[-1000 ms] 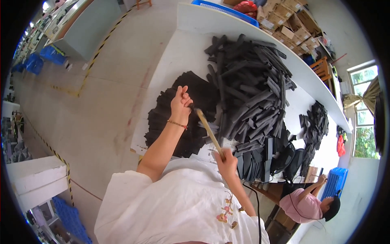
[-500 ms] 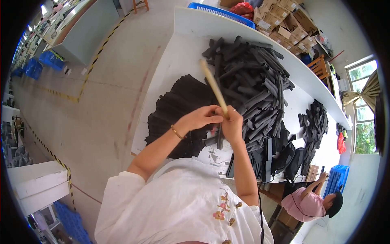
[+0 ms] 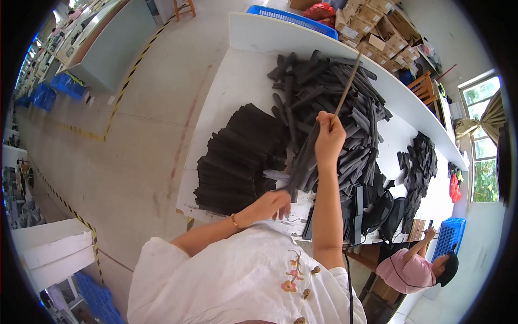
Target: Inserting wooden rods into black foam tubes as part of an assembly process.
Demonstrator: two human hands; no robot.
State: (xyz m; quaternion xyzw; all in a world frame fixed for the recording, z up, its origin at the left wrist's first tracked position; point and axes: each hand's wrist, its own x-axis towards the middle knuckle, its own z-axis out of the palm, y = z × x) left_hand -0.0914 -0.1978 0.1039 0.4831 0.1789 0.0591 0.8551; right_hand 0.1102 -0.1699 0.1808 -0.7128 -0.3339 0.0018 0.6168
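Observation:
My right hand (image 3: 330, 139) is closed round a thin pale stick (image 3: 348, 89) that points up and away over the pile. A black fabric tube (image 3: 305, 164) slants from beneath that hand toward my left; whether the hand grips it too is unclear. Beside the tube's near end, my left hand (image 3: 272, 206) hangs with loosely bent, parted fingers and holds nothing I can see. Rolled black fabric tubes (image 3: 318, 94) lie heaped on the white table (image 3: 232, 70). Flat black fabric pieces (image 3: 237, 156) are fanned out to the left.
A raised white panel (image 3: 286, 32) runs along the table's far side, with a blue basket (image 3: 294, 20) and cardboard boxes (image 3: 372, 27) behind it. More black pieces (image 3: 418, 162) lie further right. A person in pink (image 3: 407, 270) sits at the right, near a blue crate (image 3: 450, 235).
My hands have parted: the right moved up and right with the stick, the left down toward me. The stick now tilts right instead of left.

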